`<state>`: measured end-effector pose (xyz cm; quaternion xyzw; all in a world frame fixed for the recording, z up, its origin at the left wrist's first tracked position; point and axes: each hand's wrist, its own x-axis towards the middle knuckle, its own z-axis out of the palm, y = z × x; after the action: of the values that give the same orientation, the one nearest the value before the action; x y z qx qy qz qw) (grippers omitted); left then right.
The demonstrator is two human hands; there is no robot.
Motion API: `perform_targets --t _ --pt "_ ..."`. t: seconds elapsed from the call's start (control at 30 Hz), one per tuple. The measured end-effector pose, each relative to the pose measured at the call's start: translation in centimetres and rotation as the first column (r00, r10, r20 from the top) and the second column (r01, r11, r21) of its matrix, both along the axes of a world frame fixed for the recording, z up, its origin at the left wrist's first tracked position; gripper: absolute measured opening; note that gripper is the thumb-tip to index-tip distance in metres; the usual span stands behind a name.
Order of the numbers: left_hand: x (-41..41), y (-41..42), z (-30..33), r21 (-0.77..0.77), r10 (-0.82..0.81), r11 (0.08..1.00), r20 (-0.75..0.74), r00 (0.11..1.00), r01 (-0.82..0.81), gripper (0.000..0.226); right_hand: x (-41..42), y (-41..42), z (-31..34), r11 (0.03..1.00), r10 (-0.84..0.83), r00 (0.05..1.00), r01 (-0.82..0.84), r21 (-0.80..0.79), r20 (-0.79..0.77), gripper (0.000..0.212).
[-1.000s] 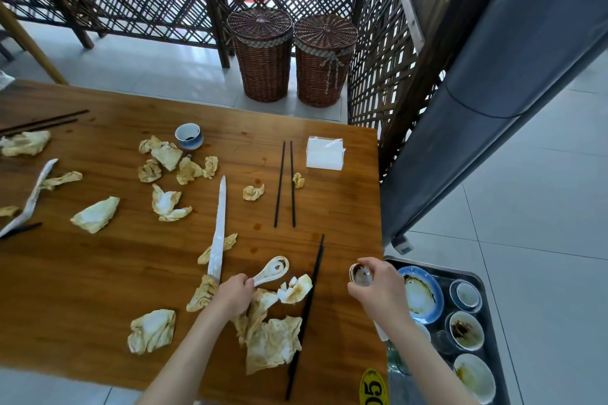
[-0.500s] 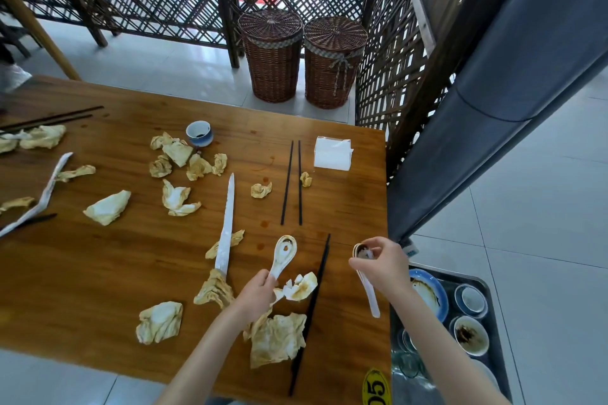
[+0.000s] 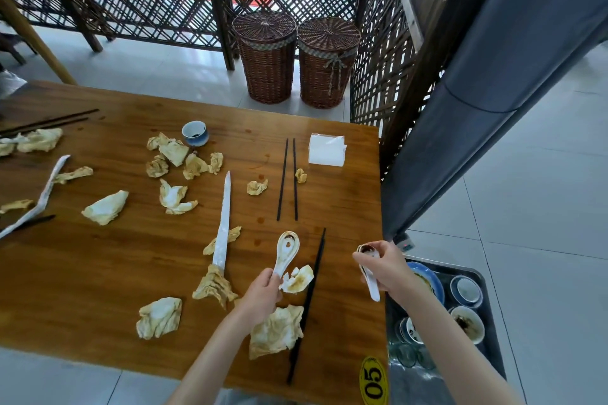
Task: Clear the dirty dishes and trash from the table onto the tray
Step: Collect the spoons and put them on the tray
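Note:
My left hand (image 3: 263, 293) grips the handle of a dirty white ceramic spoon (image 3: 287, 251), its bowl raised over the wooden table (image 3: 98, 273). My right hand (image 3: 383, 268) holds a second white spoon (image 3: 370, 279) at the table's right edge, handle pointing down. Below it, beside the table, stands a metal tray (image 3: 483, 276) with a blue plate (image 3: 427, 279) and several dirty small cups and bowls. Several crumpled stained napkins (image 3: 274, 330) lie across the table. Black chopsticks (image 3: 306, 302) lie just right of my left hand. A small blue cup (image 3: 194, 133) stands farther back.
A pair of black chopsticks (image 3: 288, 179) and a white napkin pack (image 3: 326, 149) lie at the back right. White chopstick wrappers (image 3: 223, 220) lie mid-table and at left. Two wicker baskets (image 3: 268, 59) stand behind by a lattice screen. A grey post (image 3: 460, 108) rises at right.
My left hand has picked the white spoon up off the table and raised it. My right hand, still holding the other spoon, stays near the table's right edge.

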<state>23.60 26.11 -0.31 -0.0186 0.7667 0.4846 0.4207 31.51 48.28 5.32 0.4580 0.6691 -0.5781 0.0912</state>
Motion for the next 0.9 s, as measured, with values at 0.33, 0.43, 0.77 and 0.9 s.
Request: perform_targets --t 0.33,0.43,0.77,0.9 --pt "0.9 0.5 1.0 0.040 -0.112 0.993 0.003 0.994 0.111 0.025 4.4 -0.9 0.8 0.956 -0.278 0.952 0.261 -0.133 -0.128 0.044" --pt "0.9 0.6 1.0 0.041 -0.166 0.985 -0.017 0.986 0.166 0.025 6.2 -1.4 0.8 0.919 -0.385 0.917 0.369 -0.137 -0.107 0.054" --pt "6.4 5.5 1.7 0.059 -0.357 0.931 -0.055 0.933 0.360 0.027 15.2 -0.7 -0.7 0.738 -0.674 0.739 0.672 -0.052 -0.011 0.025" --pt "10.3 8.7 1.8 0.107 -0.377 0.920 -0.028 0.926 0.378 0.026 19.4 1.2 -1.7 0.693 -0.721 0.693 0.721 -0.004 0.007 0.021"
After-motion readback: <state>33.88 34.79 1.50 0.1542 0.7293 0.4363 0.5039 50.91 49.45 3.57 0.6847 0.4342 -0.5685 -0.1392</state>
